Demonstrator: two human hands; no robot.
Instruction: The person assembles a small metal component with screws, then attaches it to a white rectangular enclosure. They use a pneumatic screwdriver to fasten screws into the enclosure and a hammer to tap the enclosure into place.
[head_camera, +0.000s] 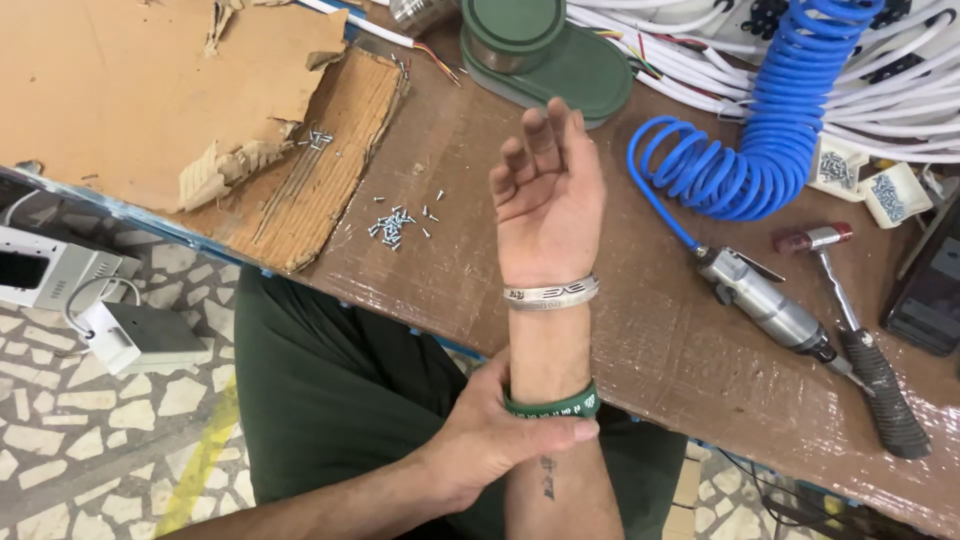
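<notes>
My right hand (545, 185) is raised over the brown worktable (640, 350), fingers loosely spread, holding nothing. A silver bracelet (551, 294) circles its wrist. Lower on the forearm sits a green wristband (552, 406). My left hand (490, 440) comes in from the lower left and wraps around that forearm at the green band, thumb lying along it. Dark green trousers (320, 400) show below the table's edge.
A small pile of screws (392, 225) lies left of the raised hand, beside torn cardboard (150, 90). To the right lie a blue coiled air hose (760, 150), a pneumatic screwdriver (765, 300) and a hammer (860, 350). A green tin (545, 45) stands behind. White boxes (130, 335) sit on the floor.
</notes>
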